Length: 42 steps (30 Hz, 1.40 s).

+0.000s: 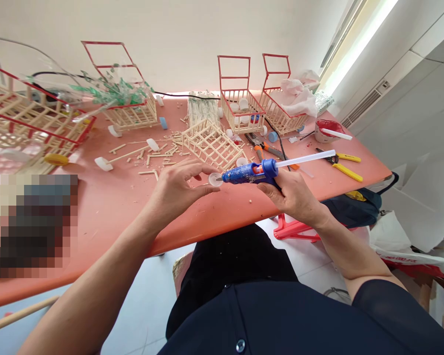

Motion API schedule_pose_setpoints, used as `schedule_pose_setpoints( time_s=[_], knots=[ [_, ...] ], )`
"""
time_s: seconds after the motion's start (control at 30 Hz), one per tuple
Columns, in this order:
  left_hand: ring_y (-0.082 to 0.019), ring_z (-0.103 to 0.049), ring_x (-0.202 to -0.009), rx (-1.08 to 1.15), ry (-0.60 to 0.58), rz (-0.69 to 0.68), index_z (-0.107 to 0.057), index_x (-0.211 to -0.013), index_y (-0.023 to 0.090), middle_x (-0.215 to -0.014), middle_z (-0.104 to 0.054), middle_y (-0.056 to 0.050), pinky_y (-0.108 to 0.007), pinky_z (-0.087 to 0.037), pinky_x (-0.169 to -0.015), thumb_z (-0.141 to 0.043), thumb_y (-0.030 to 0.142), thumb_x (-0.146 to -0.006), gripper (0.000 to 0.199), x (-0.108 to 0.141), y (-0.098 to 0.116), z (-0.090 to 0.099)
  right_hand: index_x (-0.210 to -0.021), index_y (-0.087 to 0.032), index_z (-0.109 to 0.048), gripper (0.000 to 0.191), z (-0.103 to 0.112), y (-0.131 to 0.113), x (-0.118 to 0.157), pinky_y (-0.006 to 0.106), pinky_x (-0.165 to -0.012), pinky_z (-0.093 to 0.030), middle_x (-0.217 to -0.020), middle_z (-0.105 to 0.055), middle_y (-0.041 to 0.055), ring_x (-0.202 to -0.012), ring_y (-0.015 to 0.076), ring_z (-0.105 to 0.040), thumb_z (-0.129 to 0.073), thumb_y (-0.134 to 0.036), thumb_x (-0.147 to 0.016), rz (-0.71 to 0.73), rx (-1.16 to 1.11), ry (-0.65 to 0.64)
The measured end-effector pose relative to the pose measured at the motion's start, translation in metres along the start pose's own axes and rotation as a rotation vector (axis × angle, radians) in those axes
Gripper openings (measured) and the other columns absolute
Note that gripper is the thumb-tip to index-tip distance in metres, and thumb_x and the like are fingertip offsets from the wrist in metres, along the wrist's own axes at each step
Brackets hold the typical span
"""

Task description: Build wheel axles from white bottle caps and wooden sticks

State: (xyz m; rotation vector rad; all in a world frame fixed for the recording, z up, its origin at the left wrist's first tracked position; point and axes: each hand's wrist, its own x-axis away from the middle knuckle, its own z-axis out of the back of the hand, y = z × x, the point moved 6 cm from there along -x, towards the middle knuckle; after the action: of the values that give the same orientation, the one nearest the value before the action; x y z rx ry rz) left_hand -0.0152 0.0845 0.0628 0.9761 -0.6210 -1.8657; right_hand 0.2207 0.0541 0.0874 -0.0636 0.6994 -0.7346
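Observation:
My left hand (181, 187) pinches a small white plastic cap (215, 180) between thumb and fingers above the table's front part. My right hand (290, 192) is wrapped round a blue glue gun (249, 172), with a long translucent glue stick (306, 158) sticking out of its back end. The gun points left, and its nozzle is at the cap; whether it touches cannot be made out. Just behind lies a small basket frame of pale wooden sticks (214, 145), tilted on the table. Another white cap (241, 161) shows beside this frame.
Stick carts with red handles, one a cart of white caps (240, 111), line the back of the pink table (114, 227). A stick axle with white wheels (129, 157) lies left. Orange-handled pliers (266, 148), yellow-handled cutters (344, 165) and a red-stained cup (327, 132) are right.

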Motion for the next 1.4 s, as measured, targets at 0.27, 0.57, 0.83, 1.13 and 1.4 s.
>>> schedule_pose_setpoints(
  time_s=[0.27,0.57,0.83,1.13,1.4],
  knots=[
    [-0.024,-0.073,-0.092,-0.01,-0.003,0.002,-0.083,-0.095,0.025,-0.1,-0.084,-0.004,-0.035,-0.055,-0.08,-0.081,0.041,-0.083,0.02,-0.0004,-0.0012,0.0003,-0.113,-0.019,-0.065,0.03,-0.0026,0.0029,0.0026,0.028,-0.061,-0.041,-0.081,-0.069,0.002,-0.063,0.0163,-0.057,-0.051,-0.046,-0.113,-0.011,0.002,-0.02],
    [-0.022,-0.071,-0.089,-0.001,0.009,-0.046,-0.084,-0.096,0.024,-0.097,-0.082,-0.004,-0.033,-0.053,-0.078,-0.083,0.04,-0.084,0.02,0.0003,-0.003,-0.0004,-0.116,-0.019,-0.066,0.032,-0.0054,0.0038,0.0038,0.028,-0.063,-0.044,-0.085,-0.072,0.0031,-0.068,0.0171,-0.062,-0.05,-0.047,-0.113,-0.016,-0.039,-0.021],
    [-0.022,-0.071,-0.088,-0.01,0.005,-0.052,-0.083,-0.096,0.024,-0.097,-0.082,-0.004,-0.035,-0.053,-0.079,-0.082,0.041,-0.085,0.021,-0.0008,-0.0038,-0.0001,-0.113,-0.02,-0.064,0.037,-0.0087,0.0049,0.0049,0.029,-0.062,-0.042,-0.082,-0.069,0.003,-0.066,0.0178,-0.06,-0.046,-0.051,-0.114,-0.055,-0.022,-0.062],
    [-0.023,-0.071,-0.09,-0.019,0.007,-0.037,-0.084,-0.1,0.023,-0.097,-0.082,-0.004,-0.035,-0.053,-0.082,-0.085,0.037,-0.083,0.022,0.0001,-0.0052,-0.0002,-0.102,-0.02,-0.06,0.035,-0.0076,-0.0004,0.0026,0.029,-0.064,-0.043,-0.082,-0.07,0.0029,-0.066,0.0166,-0.06,-0.046,-0.049,-0.115,-0.043,-0.033,-0.022],
    [-0.021,-0.071,-0.088,0.003,0.014,-0.045,-0.084,-0.097,0.023,-0.096,-0.082,-0.003,-0.033,-0.052,-0.078,-0.084,0.036,-0.084,0.019,0.0002,-0.0036,0.0,-0.11,-0.02,-0.063,0.033,-0.0059,0.0001,0.0034,0.03,-0.062,-0.042,-0.083,-0.071,0.0031,-0.067,0.0178,-0.062,-0.047,-0.048,-0.115,-0.027,0.003,-0.017]
  ],
)
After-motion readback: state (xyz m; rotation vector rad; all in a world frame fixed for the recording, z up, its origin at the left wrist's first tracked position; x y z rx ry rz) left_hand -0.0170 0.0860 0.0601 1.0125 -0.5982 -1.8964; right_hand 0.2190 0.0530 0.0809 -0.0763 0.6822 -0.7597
